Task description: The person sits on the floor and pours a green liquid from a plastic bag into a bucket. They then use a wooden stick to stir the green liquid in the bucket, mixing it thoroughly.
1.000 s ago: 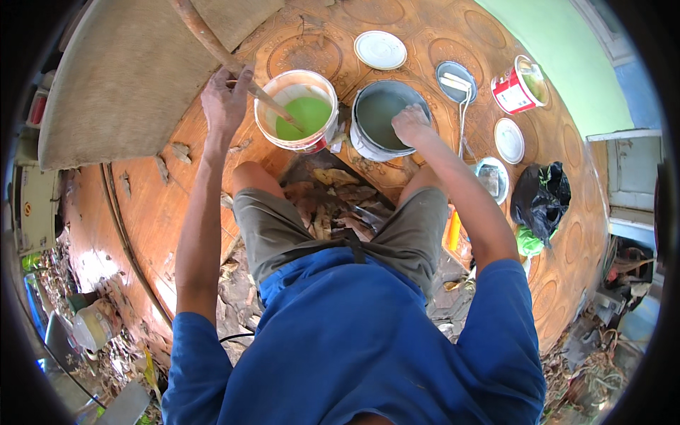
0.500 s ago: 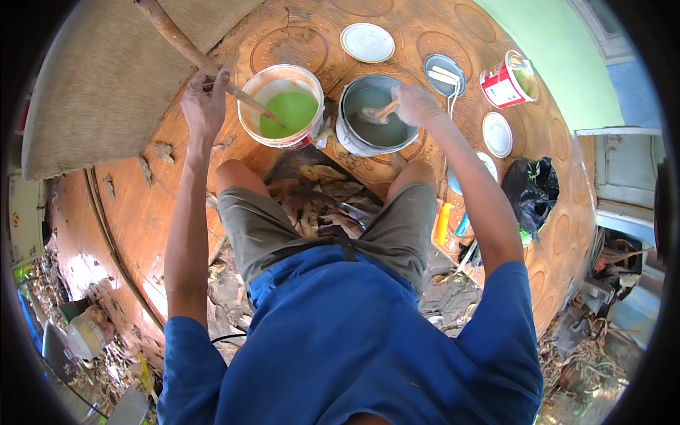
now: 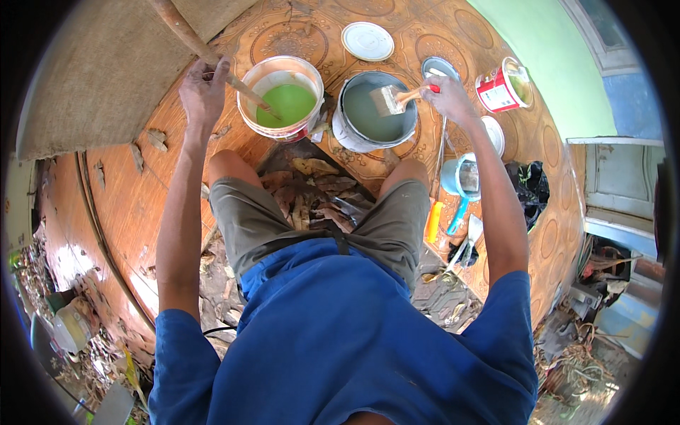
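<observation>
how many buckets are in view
3: the left bucket with the stick in it, the middle bucket under the brush, and a red-and-white bucket near the green wall. More could be hidden.

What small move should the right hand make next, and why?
I'd probably have the right hand draw the brush lightly against the inside of the grey liquid's bucket. It holds the handle with the bristles over the grey liquid, so any drips should land there. The left hand is occupied, gripping the stick that dips into the green paint.
</observation>
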The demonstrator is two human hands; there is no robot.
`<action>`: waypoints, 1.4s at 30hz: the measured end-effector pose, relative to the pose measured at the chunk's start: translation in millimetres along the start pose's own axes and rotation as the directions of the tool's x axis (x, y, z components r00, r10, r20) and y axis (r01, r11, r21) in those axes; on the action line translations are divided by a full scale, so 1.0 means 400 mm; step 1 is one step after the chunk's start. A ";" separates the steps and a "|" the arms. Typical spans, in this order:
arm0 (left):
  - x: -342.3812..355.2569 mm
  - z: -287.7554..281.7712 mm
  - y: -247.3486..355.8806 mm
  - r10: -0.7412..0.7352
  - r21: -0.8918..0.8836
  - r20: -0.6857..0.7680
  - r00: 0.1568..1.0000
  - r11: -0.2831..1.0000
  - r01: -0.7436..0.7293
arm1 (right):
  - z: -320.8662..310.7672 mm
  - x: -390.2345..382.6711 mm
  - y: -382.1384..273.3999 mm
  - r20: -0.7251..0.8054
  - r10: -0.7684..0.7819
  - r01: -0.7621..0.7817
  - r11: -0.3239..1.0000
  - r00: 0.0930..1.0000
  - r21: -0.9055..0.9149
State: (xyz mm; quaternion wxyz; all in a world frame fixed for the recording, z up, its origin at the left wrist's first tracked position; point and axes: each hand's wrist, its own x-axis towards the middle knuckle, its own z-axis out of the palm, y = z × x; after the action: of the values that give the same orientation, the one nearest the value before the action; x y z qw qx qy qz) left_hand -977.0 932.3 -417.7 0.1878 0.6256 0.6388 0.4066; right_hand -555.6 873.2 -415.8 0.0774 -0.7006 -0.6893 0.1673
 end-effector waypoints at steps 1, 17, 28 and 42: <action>-0.001 0.002 0.000 0.011 -0.002 -0.004 1.000 1.000 -0.011 | 0.012 -0.003 0.008 -0.009 0.028 -0.027 0.999 1.000 0.023; 0.020 0.049 -0.023 0.089 -0.088 -0.014 0.996 0.992 -0.090 | -0.061 0.034 -0.192 -0.008 0.129 -0.083 0.684 0.992 0.725; 0.011 0.039 0.000 0.099 0.022 0.018 0.995 0.995 -0.100 | 0.095 0.179 -0.326 0.003 0.046 -0.045 0.966 0.999 0.255; 0.023 0.043 -0.036 0.055 -0.012 -0.011 0.998 0.998 -0.055 | 0.021 0.143 -0.400 -0.092 -0.040 0.039 0.999 0.995 -0.010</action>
State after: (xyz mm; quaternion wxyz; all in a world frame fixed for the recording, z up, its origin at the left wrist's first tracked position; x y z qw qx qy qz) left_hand -974.8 947.5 -436.2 0.1769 0.6396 0.6197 0.4190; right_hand -709.2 935.1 -376.8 0.1096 -0.6942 -0.6993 0.1303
